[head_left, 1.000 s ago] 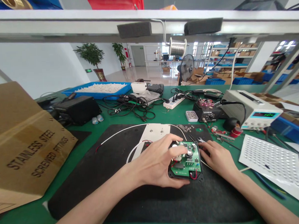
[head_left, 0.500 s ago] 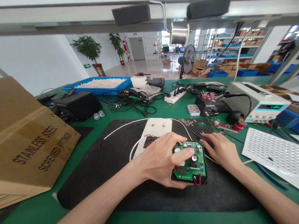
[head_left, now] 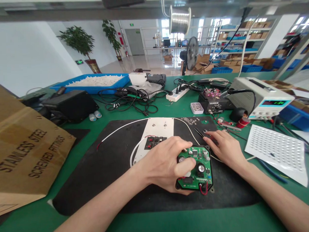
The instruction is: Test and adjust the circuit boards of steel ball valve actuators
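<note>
My left hand is wrapped over the left side of a green circuit board set in a black housing, on a black mat. My right hand lies palm down on the mat just right of the board, its fingertips on a small metal tool beside black tweezers. Whether it grips the tool I cannot see. A white plate with a black connector block and a white cable lies behind my left hand.
A cardboard box stands at the left. A white perforated tray, power supply and soldering station sit at the right. Loose washers, a power strip, tangled cords and a blue tray lie behind.
The view has tilted down and shifted. My right hand moved slightly away from the board toward the small tool. My left hand keeps its hold on the board.
</note>
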A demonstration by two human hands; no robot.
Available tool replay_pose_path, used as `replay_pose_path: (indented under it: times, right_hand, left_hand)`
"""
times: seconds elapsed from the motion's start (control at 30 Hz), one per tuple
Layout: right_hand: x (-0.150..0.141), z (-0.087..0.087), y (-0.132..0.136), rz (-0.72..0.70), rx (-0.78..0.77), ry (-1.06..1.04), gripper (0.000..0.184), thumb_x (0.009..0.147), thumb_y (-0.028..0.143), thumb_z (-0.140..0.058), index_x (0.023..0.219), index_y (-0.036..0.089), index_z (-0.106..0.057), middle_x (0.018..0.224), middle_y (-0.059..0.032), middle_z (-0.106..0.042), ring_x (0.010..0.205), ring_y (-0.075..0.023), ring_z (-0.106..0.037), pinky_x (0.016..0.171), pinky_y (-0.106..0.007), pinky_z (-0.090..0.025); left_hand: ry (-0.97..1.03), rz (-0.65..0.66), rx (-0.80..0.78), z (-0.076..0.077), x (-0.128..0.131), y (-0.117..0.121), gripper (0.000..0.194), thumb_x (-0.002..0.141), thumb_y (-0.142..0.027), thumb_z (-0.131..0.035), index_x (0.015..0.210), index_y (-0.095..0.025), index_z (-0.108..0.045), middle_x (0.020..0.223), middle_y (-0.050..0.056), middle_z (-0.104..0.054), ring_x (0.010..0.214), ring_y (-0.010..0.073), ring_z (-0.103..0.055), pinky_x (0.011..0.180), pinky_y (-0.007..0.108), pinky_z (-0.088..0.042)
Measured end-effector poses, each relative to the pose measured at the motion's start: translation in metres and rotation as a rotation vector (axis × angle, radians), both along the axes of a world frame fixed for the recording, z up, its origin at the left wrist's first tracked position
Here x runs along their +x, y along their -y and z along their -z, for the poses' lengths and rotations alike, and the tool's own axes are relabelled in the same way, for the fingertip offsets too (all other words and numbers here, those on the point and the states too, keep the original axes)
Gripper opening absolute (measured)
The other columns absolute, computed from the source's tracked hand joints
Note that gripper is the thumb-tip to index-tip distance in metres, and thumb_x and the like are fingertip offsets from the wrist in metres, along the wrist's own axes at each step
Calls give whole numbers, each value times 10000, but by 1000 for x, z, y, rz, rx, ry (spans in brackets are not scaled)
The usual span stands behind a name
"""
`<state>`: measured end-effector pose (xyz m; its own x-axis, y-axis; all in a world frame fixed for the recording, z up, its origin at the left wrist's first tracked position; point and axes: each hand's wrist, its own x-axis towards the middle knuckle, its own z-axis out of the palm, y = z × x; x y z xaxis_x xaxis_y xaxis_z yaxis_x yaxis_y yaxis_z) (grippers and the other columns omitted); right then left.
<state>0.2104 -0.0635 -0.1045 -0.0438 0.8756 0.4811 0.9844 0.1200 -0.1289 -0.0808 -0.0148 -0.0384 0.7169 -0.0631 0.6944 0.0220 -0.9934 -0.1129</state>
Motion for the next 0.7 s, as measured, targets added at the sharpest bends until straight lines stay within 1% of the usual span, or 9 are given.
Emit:
replay_pose_path:
  times: [0.1, 0.17, 0.23, 0.3, 0.4, 0.5, 0.53, 0.6, 0.7]
  right_hand:
    - [1, 0, 0, 0, 4, -7, 360, 1051, 492, -540, 1216, 222, -712, 965, -59, -732, 961, -261, -670, 810, -357, -488]
    - [1, 0, 0, -2, 11, -13, 359, 1049, 491, -542, 1215, 222, -714, 964, -61, -735, 956, -261, -672, 814, -360, -493]
    - [0, 0, 0, -6, 20, -29, 362, 1047, 494, -543, 1213, 225, -718, 959, -64, -736, 949, -264, -676, 817, -364, -501]
    - [0, -1, 0, -11, 31, -76, 366, 1042, 502, -543, 1208, 229, -721, 953, -68, -734, 932, -264, -678, 811, -368, -510]
    - [-2, -6, 3, -44, 11, -251, 369, 1038, 513, -538, 1220, 244, -714, 997, -72, -727, 887, -245, -677, 789, -362, -533]
    - [-4, -16, 10, -141, -6, -496, 380, 1042, 529, -510, 1275, 284, -683, 1167, -78, -707, 987, -250, -683, 863, -373, -551]
    - [-5, -19, 13, -193, -12, -568, 407, 1042, 552, -491, 1309, 298, -664, 1232, -81, -689, 1044, -263, -677, 910, -391, -548]
    - [-10, -26, 20, -313, -54, -691, 526, 1029, 639, -435, 1411, 317, -598, 1359, -95, -638, 1168, -306, -646, 1015, -445, -521]
    - [-23, -30, 30, -460, -192, -861, 811, 924, 816, -429, 1563, 317, -429, 1531, -118, -528, 1378, -383, -523, 1176, -534, -410]
  left_hand:
    - [7, 5, 28, 2, -1, 0, 542, 808, -574, -709, 1172, -212, -536, 1259, 189, -526, 1114, 338, -610, 858, 500, -603]
    - [1, -12, 20, 4, -1, 1, 539, 801, -535, -731, 1229, -258, -554, 1280, 170, -519, 1127, 335, -606, 849, 484, -600]
    - [-5, -27, -8, 5, -1, 2, 540, 794, -535, -742, 1247, -298, -568, 1308, 157, -509, 1152, 334, -601, 855, 486, -596]
    - [-7, -25, -49, 4, -2, 1, 552, 787, -558, -754, 1247, -311, -573, 1336, 159, -501, 1173, 336, -598, 861, 495, -595]
    - [-22, -6, -128, -1, -2, 0, 583, 790, -561, -776, 1264, -291, -571, 1360, 171, -505, 1200, 331, -600, 907, 490, -587]
    - [-49, -2, -199, -6, -4, -2, 615, 795, -553, -790, 1296, -277, -565, 1391, 183, -501, 1254, 339, -585, 960, 490, -576]
    - [-56, -9, -222, -7, -5, -2, 626, 794, -552, -794, 1307, -277, -564, 1403, 186, -499, 1268, 341, -579, 969, 488, -573]
    - [-68, -29, -271, -9, -6, -3, 641, 796, -550, -799, 1324, -275, -562, 1422, 188, -496, 1293, 342, -567, 993, 485, -565]
    - [-64, -43, -333, -10, -7, -5, 655, 814, -547, -792, 1346, -255, -545, 1430, 191, -497, 1314, 330, -557, 1034, 473, -548]
